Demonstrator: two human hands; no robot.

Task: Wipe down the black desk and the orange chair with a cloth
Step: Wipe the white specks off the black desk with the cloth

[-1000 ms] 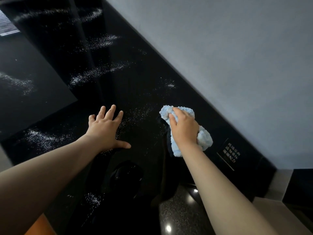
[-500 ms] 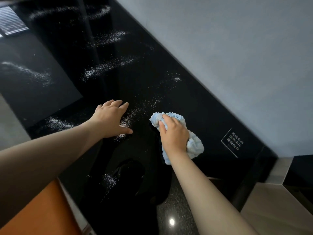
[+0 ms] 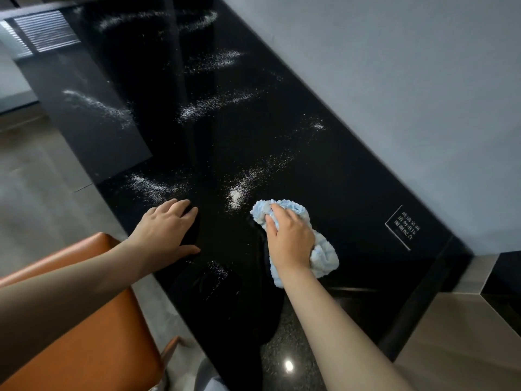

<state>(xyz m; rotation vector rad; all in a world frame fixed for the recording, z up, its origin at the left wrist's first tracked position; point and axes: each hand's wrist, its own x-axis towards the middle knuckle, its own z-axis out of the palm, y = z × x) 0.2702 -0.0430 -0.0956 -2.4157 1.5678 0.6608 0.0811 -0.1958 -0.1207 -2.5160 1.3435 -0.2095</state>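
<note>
On the glossy black tabletop (image 3: 341,176), the right hand (image 3: 290,241) had drawn the crumpled light-blue terry cloth (image 3: 324,256) away from the small white-lettered label (image 3: 403,228) near the grey wall (image 3: 394,80) and closer to the near edge. The loose speckling that a second earlier lay between the two hands now showed as a denser little heap of white powder (image 3: 235,196), just beyond the cloth's left end. I judged this as one pass partly done: the patch by the label looked dark and clean, while several long streaks of powder farther along the tabletop were untouched. The orange leather-look chair (image 3: 93,334), lower left, had come into view as the head pulled back, and it had not yet been wiped.

The right hand lay palm-down over the bunched cloth, fingers curled into it and pressing it to the surface, the forearm reaching straight out. The left hand (image 3: 166,235) had slid back to the near edge; its fingers, earlier spread flat, were now together and loosely bent, resting on the tabletop and holding nothing, thumb stretched out sideways.
</note>
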